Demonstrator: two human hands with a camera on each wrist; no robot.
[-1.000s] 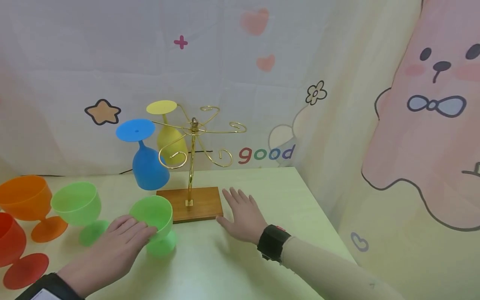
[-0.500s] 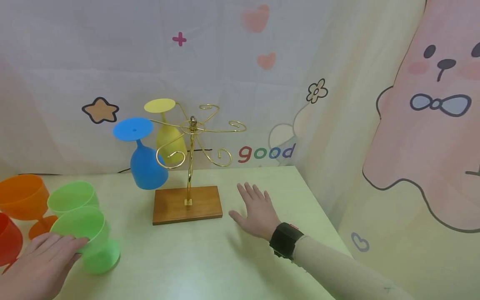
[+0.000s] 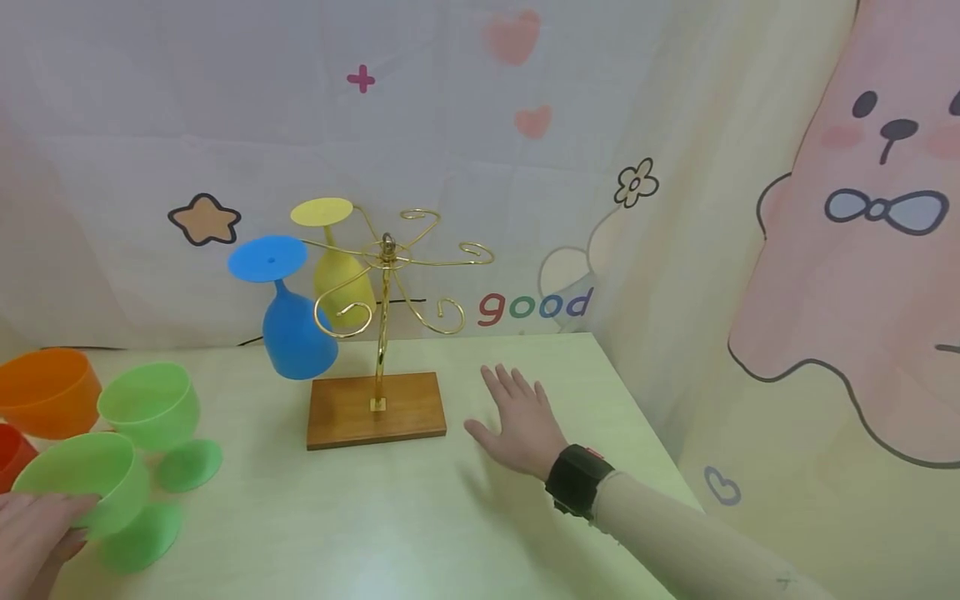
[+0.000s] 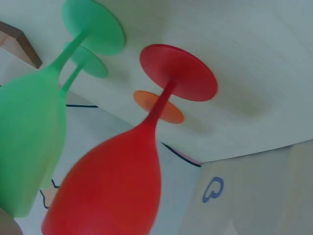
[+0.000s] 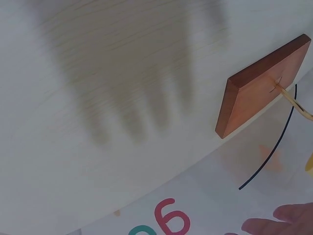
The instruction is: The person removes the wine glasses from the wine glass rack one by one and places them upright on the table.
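Observation:
At the lower left of the head view, my left hand grips the bowl of a green plastic goblet, fingers at its rim and the thumb lower on its side. The goblet is upright; whether its foot touches the table I cannot tell. Close by stand a second green goblet, an orange goblet and a red goblet. My right hand has its fingers straight and spread, holding nothing, right of a gold stemware rack. From its left arms hang a blue goblet and a yellow goblet, upside down.
The rack has a flat wooden base and several curled wire arms. It stands on a pale table. Behind and to the right hangs a printed curtain with hearts, a star and a pink bear.
My left hand has moved left and toward me with the green goblet, from beside the rack's base to near the red goblet. The right hand has drifted slightly right.

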